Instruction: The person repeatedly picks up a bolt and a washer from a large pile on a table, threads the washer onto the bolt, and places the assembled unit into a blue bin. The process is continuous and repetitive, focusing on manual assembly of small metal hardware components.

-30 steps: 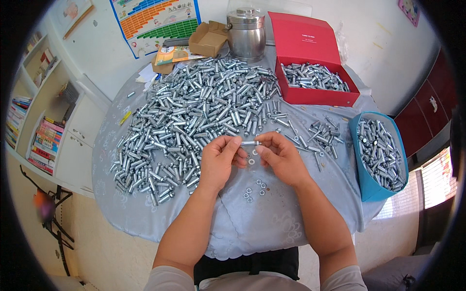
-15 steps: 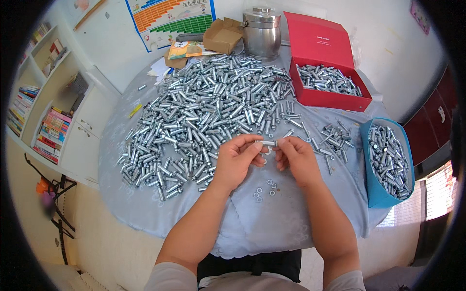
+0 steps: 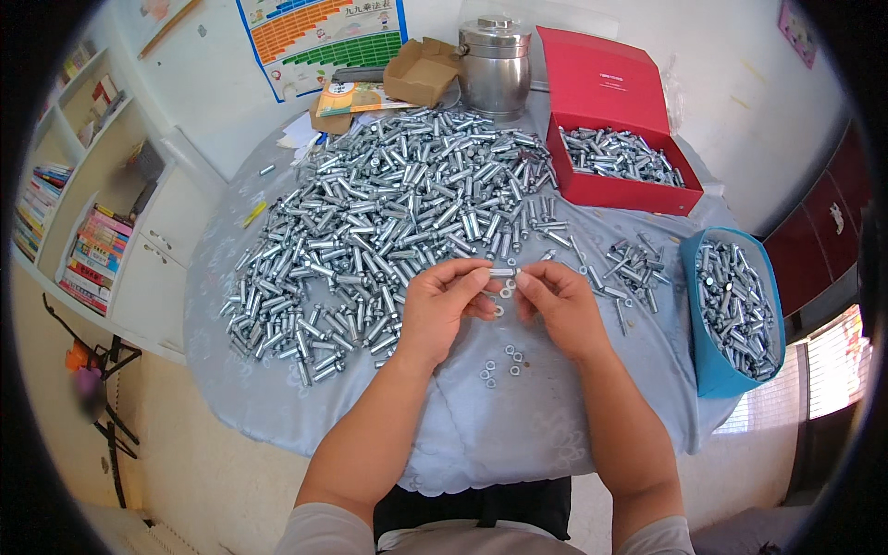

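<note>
A silver expansion bolt (image 3: 502, 272) lies level between my two hands, above the near middle of the table. My left hand (image 3: 437, 310) pinches its left end between thumb and fingers. The thumb and forefinger of my right hand (image 3: 562, 310) close on its right end. Just below the bolt, a few pale washers (image 3: 499, 311) show between the hands; whether fingers touch them I cannot tell. Several loose hex nuts (image 3: 491, 373) lie on the cloth nearer to me. Beyond my hands spreads a large heap of expansion bolts (image 3: 370, 222).
At the back right stands an open red box (image 3: 629, 194) filled with bolts. A blue bin (image 3: 721, 365) of bolts sits at the right edge, a small bolt pile (image 3: 636, 264) beside it. A steel pot (image 3: 495, 69) and cardboard box (image 3: 421, 74) stand behind the heap on the grey tablecloth (image 3: 555, 416).
My right hand has shifted slightly left, closer to my left hand, and less of the bolt shows between them. The whole view has shifted a little.
</note>
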### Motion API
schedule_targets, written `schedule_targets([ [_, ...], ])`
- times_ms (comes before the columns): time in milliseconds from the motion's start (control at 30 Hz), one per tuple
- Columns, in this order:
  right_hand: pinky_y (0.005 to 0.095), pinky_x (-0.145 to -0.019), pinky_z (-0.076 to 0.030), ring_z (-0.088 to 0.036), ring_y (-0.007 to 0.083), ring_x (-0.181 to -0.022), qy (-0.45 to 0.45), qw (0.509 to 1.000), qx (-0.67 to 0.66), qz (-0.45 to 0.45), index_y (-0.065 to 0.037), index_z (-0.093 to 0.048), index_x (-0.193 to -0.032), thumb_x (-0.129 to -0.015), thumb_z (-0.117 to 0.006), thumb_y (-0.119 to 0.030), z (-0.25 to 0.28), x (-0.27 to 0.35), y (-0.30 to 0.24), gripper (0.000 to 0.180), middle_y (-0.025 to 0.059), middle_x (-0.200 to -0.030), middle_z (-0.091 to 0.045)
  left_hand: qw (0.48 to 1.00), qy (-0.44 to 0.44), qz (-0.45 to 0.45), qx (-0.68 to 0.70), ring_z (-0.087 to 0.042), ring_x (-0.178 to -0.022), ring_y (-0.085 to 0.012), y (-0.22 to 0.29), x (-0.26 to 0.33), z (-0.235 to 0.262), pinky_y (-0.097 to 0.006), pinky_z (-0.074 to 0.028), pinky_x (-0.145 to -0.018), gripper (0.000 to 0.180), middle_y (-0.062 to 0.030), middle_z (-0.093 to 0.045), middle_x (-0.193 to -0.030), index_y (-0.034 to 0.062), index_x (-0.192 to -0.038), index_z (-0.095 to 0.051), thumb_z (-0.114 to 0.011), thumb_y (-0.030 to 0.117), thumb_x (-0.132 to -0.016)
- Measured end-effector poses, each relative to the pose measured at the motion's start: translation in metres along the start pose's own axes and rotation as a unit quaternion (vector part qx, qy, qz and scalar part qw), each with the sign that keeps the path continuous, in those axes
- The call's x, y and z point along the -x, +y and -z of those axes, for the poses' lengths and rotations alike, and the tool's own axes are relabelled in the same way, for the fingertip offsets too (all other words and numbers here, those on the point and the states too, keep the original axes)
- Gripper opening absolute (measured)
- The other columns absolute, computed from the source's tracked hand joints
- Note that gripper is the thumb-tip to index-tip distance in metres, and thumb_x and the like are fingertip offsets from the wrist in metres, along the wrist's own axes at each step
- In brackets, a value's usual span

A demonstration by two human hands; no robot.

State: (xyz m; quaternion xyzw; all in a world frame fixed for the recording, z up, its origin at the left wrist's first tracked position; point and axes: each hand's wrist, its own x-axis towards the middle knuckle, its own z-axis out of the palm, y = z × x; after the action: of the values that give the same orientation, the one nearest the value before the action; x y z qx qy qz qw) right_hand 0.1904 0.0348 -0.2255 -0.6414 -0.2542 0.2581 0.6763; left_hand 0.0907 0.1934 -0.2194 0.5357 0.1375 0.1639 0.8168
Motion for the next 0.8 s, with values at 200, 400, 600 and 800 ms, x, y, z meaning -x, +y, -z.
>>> schedule_targets([
  [200, 0.0231, -0.061, -0.047, -0.057, 0.0082, -0.068, 0.005, 1.000, 0.007, -0.015, 0.000, -0.062, -0.108, -0.094, -0.061, -0.018, -0.003, 0.002, -0.006, 0.024, 0.0019, -0.085, -0.062, 1.000, 0.001, 0.004, 0.013, -0.065, -0.064, -0.0136, -0.002, 0.000, 0.001, -0.028, -0.057, -0.058, 0.022, -0.0131, -0.070, -0.089, -0.0018, -0.108, -0.065, -0.062, 0.013, -0.092],
  [400, 0.0243, -0.063, -0.048, -0.058, 0.0092, -0.070, 0.000, 0.999, -0.048, -0.011, 0.000, -0.061, -0.109, -0.093, -0.062, -0.016, -0.003, -0.001, -0.001, 0.022, 0.0023, -0.085, -0.062, 1.000, 0.004, 0.000, 0.019, -0.065, -0.064, -0.0137, -0.002, -0.001, 0.002, -0.028, -0.057, -0.058, 0.021, -0.0132, -0.070, -0.088, -0.0019, -0.108, -0.064, -0.060, 0.012, -0.093],
  [600, 0.0248, -0.063, -0.049, -0.058, 0.0095, -0.070, 0.037, 0.998, -0.054, 0.011, 0.001, -0.061, -0.109, -0.092, -0.064, -0.015, -0.007, 0.002, -0.008, 0.024, 0.0026, -0.084, -0.063, 1.000, -0.005, -0.003, 0.007, -0.065, -0.064, -0.0135, -0.002, 0.000, 0.001, -0.028, -0.057, -0.057, 0.021, -0.0132, -0.070, -0.088, -0.0019, -0.108, -0.064, -0.059, 0.012, -0.093],
  [800, 0.0242, -0.063, -0.048, -0.058, 0.0091, -0.069, 0.063, 0.997, -0.032, 0.023, 0.001, -0.062, -0.107, -0.091, -0.065, -0.017, -0.005, 0.001, -0.005, 0.024, 0.0025, -0.084, -0.063, 1.000, -0.008, -0.004, 0.002, -0.065, -0.064, -0.0133, -0.004, 0.000, 0.000, -0.027, -0.057, -0.058, 0.020, -0.0127, -0.070, -0.088, -0.0013, -0.109, -0.065, -0.060, 0.011, -0.093],
])
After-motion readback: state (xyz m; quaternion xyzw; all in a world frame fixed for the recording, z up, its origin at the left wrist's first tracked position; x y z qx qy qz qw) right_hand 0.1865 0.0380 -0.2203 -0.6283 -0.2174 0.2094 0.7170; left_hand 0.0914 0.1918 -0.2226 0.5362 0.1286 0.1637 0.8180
